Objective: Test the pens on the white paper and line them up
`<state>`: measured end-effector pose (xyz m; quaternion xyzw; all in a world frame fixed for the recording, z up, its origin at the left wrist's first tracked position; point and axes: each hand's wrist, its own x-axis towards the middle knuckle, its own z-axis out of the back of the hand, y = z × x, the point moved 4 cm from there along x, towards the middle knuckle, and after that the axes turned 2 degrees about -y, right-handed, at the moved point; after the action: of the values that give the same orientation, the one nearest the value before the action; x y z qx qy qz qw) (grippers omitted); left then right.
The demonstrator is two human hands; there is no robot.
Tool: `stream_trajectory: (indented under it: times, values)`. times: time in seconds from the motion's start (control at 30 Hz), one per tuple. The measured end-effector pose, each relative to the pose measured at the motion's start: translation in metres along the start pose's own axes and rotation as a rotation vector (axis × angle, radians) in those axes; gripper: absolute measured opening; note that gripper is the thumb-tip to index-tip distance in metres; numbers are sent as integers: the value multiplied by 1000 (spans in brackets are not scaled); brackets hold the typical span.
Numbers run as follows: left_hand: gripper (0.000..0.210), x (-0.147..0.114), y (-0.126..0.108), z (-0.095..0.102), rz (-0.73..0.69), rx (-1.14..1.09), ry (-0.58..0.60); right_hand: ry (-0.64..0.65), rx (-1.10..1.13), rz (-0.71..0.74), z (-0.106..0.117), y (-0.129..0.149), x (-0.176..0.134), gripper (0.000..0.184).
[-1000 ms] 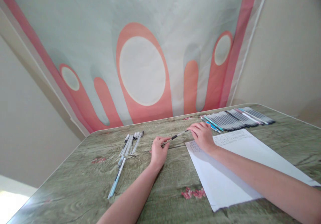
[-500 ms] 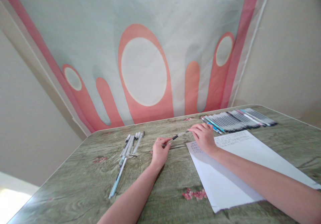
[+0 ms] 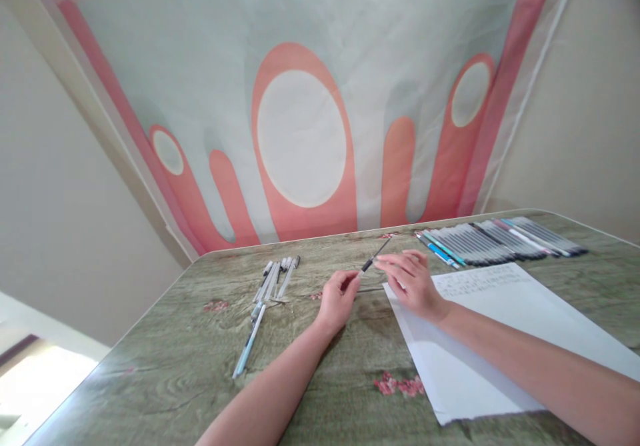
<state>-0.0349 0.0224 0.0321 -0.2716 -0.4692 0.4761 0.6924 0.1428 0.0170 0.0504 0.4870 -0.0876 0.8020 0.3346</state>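
A slim pen [image 3: 367, 265] with a black grip section points up and away from me above the middle of the table. Its lower end is pinched in my left hand [image 3: 338, 301], between thumb and fingertips. My right hand [image 3: 410, 282] is just right of the pen, fingers stretched out and thumb apart. Its fingertips are beside the black grip; whether they touch it I cannot make out. Under my right wrist lies a white sheet of paper [image 3: 480, 346] with handwriting along its top.
Many pens [image 3: 480, 243] lie side by side in a row at the back right. Pen caps and clear pen parts [image 3: 277, 278] sit at the left, with a light blue pen [image 3: 245, 353] nearer me. The wood-patterned tabletop [image 3: 165, 366] ends at a printed wall hanging [image 3: 305, 226].
My right fingers have come off the pen's far end and sit nearer its black grip. The pen has tilted more steeply away from me. The view has shifted slightly left.
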Motion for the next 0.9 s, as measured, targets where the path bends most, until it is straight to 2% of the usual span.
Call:
stream_trajectory:
  times: [0.07, 0.17, 0.3, 0.47, 0.53, 0.67, 0.77, 0.87, 0.9]
  values:
    - [26, 0, 3, -3, 96, -138, -20, 22, 109, -11, -4, 1, -1, 26]
    - [28, -1, 1, -10, 177, -330, -28, 123, 325, -155, -11, -4, -3, 18]
    - [28, -7, -11, -19, 168, -433, 10, 267, 603, -405, -19, -8, -3, 27]
    - [27, -13, -19, -25, 161, -516, 56, 317, 974, -652, -22, -5, -3, 27]
    - [27, -10, -19, -21, 135, -453, 41, 322, 1076, -753, -25, -6, -5, 26]
    - [23, 12, -9, 12, 17, -22, 11, 290, 1228, -930, -33, -17, -13, 25]
    - [16, 34, 8, 55, -37, 353, -25, 277, 1316, -994, -39, -23, -17, 21]
    - [18, 47, 25, 101, -15, 641, -136, 285, 1336, -1007, -40, -25, -17, 19]
    - [19, 49, 30, 112, -11, 719, -140, 289, 1337, -1007, -40, -24, -17, 19]
